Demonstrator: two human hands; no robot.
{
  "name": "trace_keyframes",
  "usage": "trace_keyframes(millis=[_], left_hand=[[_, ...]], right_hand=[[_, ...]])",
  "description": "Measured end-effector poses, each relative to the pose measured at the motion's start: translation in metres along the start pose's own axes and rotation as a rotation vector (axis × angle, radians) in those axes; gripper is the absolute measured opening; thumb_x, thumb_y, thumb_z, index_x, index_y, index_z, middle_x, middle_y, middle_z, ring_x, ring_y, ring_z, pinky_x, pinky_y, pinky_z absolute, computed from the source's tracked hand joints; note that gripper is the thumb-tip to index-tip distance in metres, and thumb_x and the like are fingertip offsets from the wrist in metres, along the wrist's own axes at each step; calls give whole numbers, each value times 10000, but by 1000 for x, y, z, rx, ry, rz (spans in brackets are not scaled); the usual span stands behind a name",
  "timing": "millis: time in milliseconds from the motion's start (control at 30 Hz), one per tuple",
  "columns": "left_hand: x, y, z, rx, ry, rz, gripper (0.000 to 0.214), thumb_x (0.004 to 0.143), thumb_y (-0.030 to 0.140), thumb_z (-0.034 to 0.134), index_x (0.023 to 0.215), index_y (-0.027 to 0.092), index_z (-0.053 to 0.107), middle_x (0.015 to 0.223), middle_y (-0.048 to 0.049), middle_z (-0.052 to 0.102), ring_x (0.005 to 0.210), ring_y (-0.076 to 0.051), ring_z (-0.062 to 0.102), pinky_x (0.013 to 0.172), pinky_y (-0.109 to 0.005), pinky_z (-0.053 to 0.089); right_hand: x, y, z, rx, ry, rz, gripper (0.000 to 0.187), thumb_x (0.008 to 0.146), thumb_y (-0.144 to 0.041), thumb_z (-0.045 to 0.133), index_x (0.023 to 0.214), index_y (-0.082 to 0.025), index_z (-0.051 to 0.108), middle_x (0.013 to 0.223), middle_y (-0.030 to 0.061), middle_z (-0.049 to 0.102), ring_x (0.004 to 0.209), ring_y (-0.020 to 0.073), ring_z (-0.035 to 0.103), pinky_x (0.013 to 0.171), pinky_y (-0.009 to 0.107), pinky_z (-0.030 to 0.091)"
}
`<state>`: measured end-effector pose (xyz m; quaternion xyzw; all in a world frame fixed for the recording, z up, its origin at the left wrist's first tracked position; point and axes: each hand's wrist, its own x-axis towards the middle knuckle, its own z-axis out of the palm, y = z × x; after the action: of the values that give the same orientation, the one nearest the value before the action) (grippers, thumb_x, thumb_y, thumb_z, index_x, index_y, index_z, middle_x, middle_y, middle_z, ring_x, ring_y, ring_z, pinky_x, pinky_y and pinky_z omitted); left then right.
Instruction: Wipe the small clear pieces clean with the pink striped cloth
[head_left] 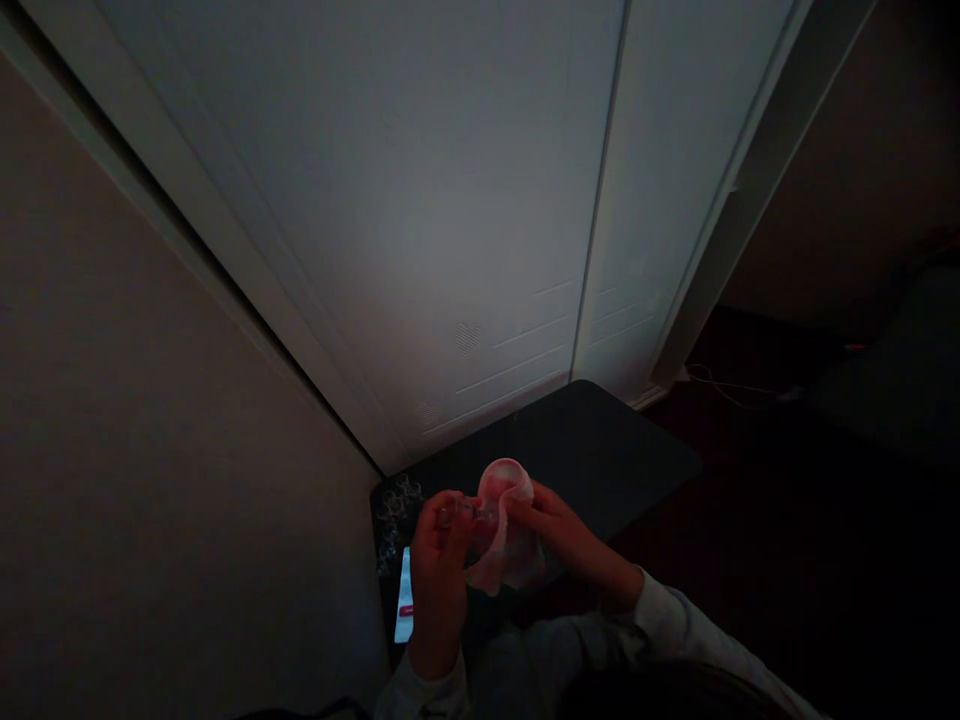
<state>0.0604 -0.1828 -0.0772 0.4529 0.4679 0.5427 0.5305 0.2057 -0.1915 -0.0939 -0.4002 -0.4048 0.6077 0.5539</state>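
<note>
The room is very dim. My left hand is closed around the stem or base of a small clear glass, which it holds above a dark table. My right hand pinches a pale cloth that is pressed around and into the bowl of the glass. The cloth hangs down below both hands. Both hands sit close together over the table's near left part.
Several small clear glasses stand in a group at the table's left edge. A lit phone screen lies beside my left wrist. White wardrobe doors rise behind the table; a cable lies on the dark floor at right.
</note>
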Motion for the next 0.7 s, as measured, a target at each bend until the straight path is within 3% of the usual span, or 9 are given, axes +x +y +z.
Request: trace_keyframes(millis=[233, 400, 700], left_hand=[[1, -6, -2, 138, 18, 95, 285, 703, 355, 677, 926, 188, 619, 939, -54, 675, 873, -197, 631, 784, -313, 490], [1, -9, -1, 183, -85, 127, 215, 724, 306, 656, 909, 196, 643, 921, -42, 670, 865, -191, 613, 808, -310, 466], [-1, -10, 2, 261, -221, 106, 312, 793, 307, 616, 1087, 200, 609, 1121, -77, 657, 1049, -222, 596, 933, -336, 439]], right_hand=[[0, 3, 4, 5, -49, 29, 383, 743, -486, 652, 952, -166, 628, 800, 6, 633, 671, 136, 543, 631, 259, 414], [1, 3, 9, -71, -53, 33, 310, 752, -450, 645, 878, -168, 624, 759, -13, 606, 676, 128, 528, 639, 251, 402], [2, 2, 10, -35, 39, 5, 310, 719, -444, 667, 873, -175, 648, 800, 10, 663, 731, 163, 583, 690, 280, 440]])
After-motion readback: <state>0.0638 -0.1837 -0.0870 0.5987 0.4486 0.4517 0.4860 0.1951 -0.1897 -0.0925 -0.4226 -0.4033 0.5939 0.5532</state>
